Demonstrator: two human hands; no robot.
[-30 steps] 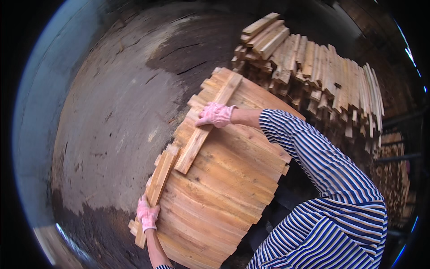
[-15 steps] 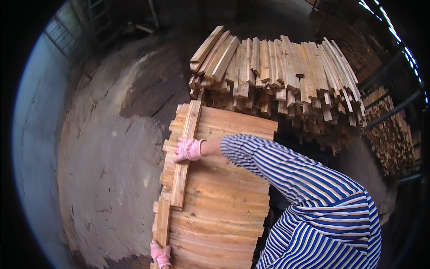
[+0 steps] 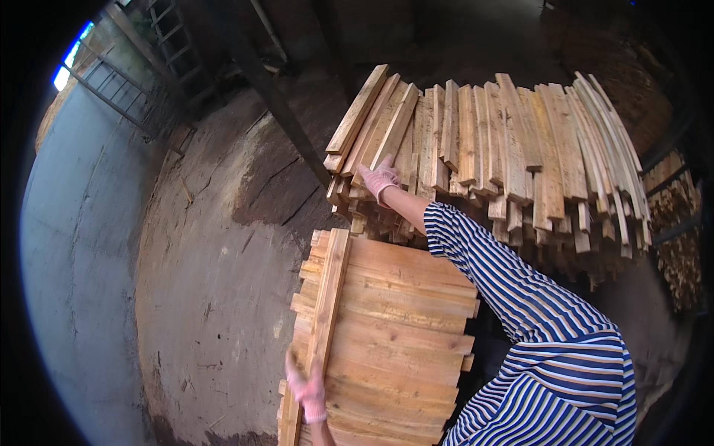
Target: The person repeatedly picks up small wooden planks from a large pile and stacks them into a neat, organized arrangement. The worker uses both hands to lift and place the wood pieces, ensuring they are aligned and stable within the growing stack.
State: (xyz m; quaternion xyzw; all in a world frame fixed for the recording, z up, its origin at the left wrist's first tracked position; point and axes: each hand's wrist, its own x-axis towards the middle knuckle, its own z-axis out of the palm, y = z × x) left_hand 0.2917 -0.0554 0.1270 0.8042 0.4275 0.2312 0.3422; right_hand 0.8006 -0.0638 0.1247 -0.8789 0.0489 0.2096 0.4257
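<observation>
A layer of wooden boards (image 3: 394,334) lies side by side in front of me, with a narrow crosswise slat (image 3: 331,286) along its left side. My left hand (image 3: 306,390), in a pink glove, is over the lower part of that slat. Its fingers are spread and slightly blurred. Farther off, my right hand (image 3: 381,182), also gloved, has its fingers around the near end of a wooden slat (image 3: 396,126) on the stack. The glove hides the slat's end.
The far stack of slats (image 3: 513,141) has uneven ends jutting toward me. A dark post (image 3: 279,104) slants down beside its left end. Bare floor (image 3: 216,297) and a pale wall (image 3: 82,245) lie to the left. Another wood pile (image 3: 677,253) stands at the far right.
My right hand has left the crosswise slat and moved up to the far stack. My left hand has come up along the crosswise pieces and its fingers have spread. The view has shifted.
</observation>
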